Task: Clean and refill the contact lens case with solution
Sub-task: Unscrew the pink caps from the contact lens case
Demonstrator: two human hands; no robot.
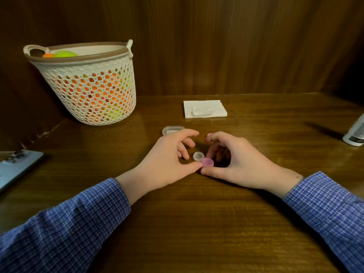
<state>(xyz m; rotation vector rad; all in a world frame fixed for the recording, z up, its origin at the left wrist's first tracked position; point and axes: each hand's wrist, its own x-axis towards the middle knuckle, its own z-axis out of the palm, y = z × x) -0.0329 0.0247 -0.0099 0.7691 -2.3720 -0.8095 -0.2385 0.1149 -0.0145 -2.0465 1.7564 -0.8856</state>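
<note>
Partly hidden: bottle [355, 133], phone [17, 166].

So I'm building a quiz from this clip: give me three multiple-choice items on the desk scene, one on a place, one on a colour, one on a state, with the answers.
1. Where does the white tissue lie?
A. Inside the basket
B. On the desk beyond the hands
C. Under the phone

2. What colour is the cap pinched between the two thumbs?
A. Pink
B. Green
C. Black

3. How is the clear well of the lens case beside that cap?
A. Capped
B. Uncapped
C. Wrapped in tissue

Answers: 1 B, it sits flat on the wood behind the left hand and right hand. 2 A, it shows pink at the thumb tips. 3 B, its round open rim faces up.
</note>
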